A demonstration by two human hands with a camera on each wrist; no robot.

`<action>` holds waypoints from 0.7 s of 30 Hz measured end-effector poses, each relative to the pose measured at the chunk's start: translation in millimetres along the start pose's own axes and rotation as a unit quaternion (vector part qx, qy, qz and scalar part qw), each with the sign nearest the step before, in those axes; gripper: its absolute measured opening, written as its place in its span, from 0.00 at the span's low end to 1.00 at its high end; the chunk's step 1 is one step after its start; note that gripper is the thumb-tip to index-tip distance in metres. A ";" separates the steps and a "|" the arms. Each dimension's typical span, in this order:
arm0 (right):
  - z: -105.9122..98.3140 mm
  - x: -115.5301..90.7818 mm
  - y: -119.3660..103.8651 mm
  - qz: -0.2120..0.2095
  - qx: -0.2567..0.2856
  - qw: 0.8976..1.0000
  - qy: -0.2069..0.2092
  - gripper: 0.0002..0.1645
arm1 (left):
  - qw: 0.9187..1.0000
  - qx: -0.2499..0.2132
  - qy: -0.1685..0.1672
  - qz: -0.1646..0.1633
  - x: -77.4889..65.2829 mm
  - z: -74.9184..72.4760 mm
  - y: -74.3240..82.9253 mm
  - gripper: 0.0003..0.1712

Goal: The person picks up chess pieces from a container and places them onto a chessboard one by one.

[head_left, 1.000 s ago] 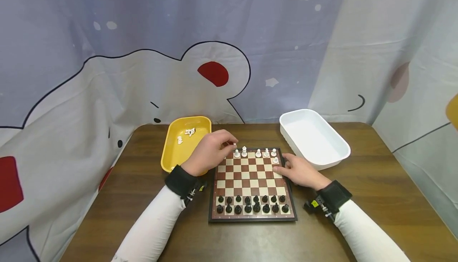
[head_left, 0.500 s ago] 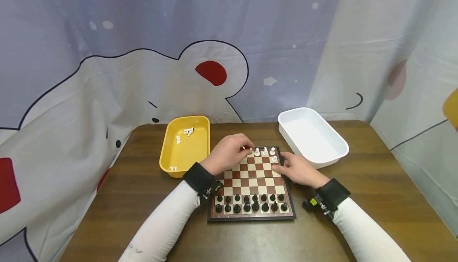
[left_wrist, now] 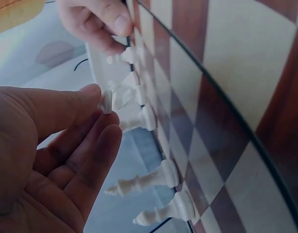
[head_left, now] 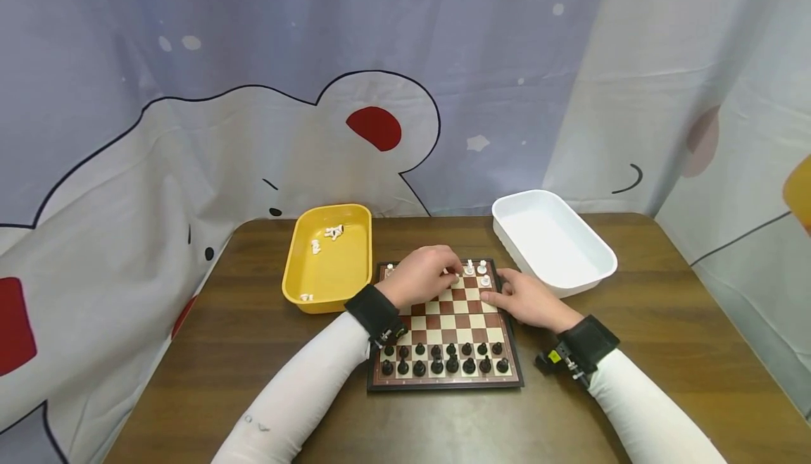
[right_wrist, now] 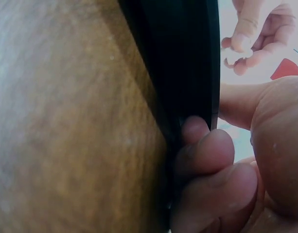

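Note:
A chessboard lies on the table, with rows of black pieces along its near side and several white pieces standing at its far side. Over the far rows, my left hand pinches a small white chess piece between thumb and fingertips; only its round base shows in the left wrist view, and its kind is hidden. My right hand grips the board's right edge. The thumb lies over the top and the curled fingers press against the black side.
A yellow tray with several white pieces lying in it stands left of the board. To the back right is a white tray. A patterned curtain hangs behind the table.
My left hand has moved right across the board's far side with the white piece, from the left corner to right of the middle. The right hand stays at the board's edge.

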State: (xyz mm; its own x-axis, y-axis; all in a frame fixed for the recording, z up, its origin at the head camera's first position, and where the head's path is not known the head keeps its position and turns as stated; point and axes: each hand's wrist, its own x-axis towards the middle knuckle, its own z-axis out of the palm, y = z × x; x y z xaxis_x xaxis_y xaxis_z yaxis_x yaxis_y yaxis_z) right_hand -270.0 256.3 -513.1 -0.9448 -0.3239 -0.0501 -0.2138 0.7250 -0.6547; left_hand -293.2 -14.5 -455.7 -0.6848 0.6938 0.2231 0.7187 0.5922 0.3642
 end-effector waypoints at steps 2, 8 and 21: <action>0.0 -0.1 -0.3 -0.001 0.000 1.000 -0.002 0.54 | 1.000 0.003 -0.005 0.003 2.1 1.8 -0.1 0.08; 0.2 0.4 0.5 -0.003 -0.005 1.000 0.000 0.54 | 1.000 0.011 -0.009 0.011 7.8 3.6 0.2 0.08; 0.4 -0.2 -0.3 -0.005 -0.001 1.000 -0.004 0.53 | 1.000 -0.006 -0.021 0.006 20.4 10.4 2.2 0.08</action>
State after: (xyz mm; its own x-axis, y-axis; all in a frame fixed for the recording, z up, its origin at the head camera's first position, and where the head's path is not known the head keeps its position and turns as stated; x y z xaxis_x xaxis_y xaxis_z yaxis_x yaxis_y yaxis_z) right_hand -269.6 255.9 -513.2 -0.9406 -0.3358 -0.0507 -0.2230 0.7234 -0.6534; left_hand -304.3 5.3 -459.7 -0.6696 0.7181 0.1896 0.7257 0.5782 0.3729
